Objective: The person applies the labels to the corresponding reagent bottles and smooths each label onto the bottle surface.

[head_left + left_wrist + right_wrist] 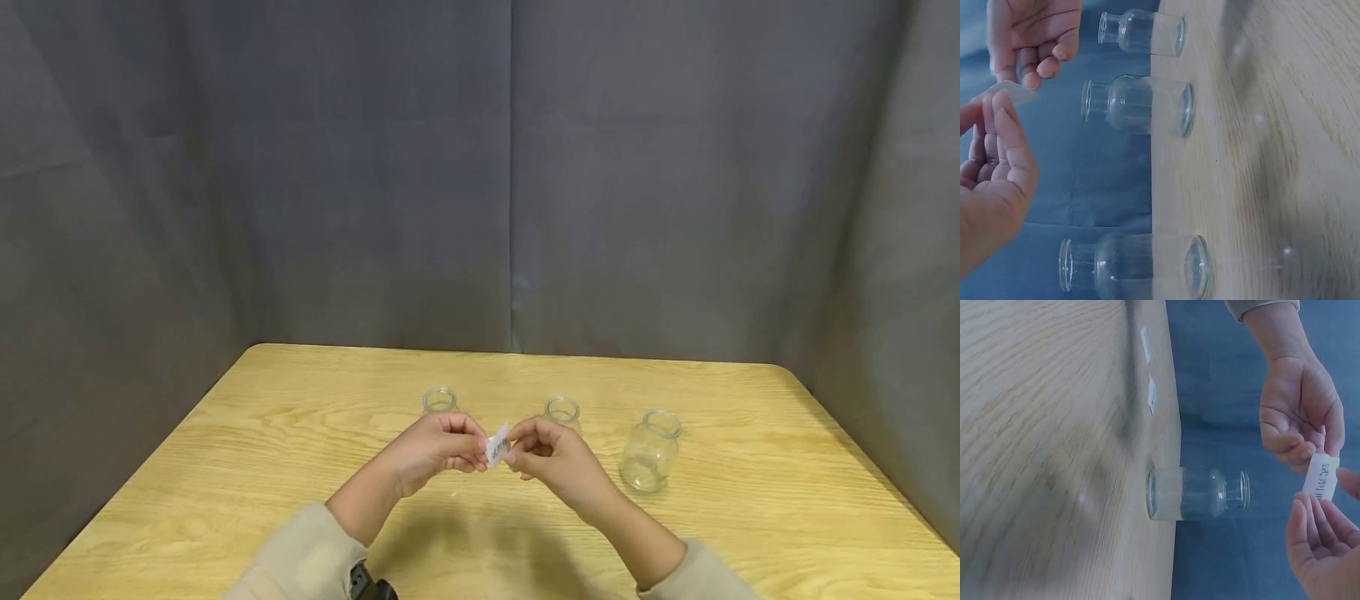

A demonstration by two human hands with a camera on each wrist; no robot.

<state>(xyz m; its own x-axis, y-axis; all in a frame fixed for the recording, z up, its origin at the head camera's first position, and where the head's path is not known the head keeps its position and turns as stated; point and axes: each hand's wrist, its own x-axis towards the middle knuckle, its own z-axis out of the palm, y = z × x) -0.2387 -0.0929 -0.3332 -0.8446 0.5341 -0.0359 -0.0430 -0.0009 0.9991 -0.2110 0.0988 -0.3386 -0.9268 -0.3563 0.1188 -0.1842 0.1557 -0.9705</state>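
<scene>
A small white label [497, 446] with dark characters is held up between both hands over the table. My left hand [438, 450] pinches its left edge between thumb and fingers. On the opposite edge, the thumb and fingers of my right hand [558, 458] pinch it too. The right wrist view shows writing on the label [1321, 477], partly covered by fingertips. Behind the hands stand a left glass jar [439, 398] and a middle glass jar [562, 408], both partly hidden in the head view. A right glass jar [649, 454] stands beside my right wrist. All three are upright and lidless.
In the right wrist view, one white label [1145, 345] and another label [1152, 395] lie on the wooden table [315, 400]. Grey curtains [375, 183] enclose the table's back and sides.
</scene>
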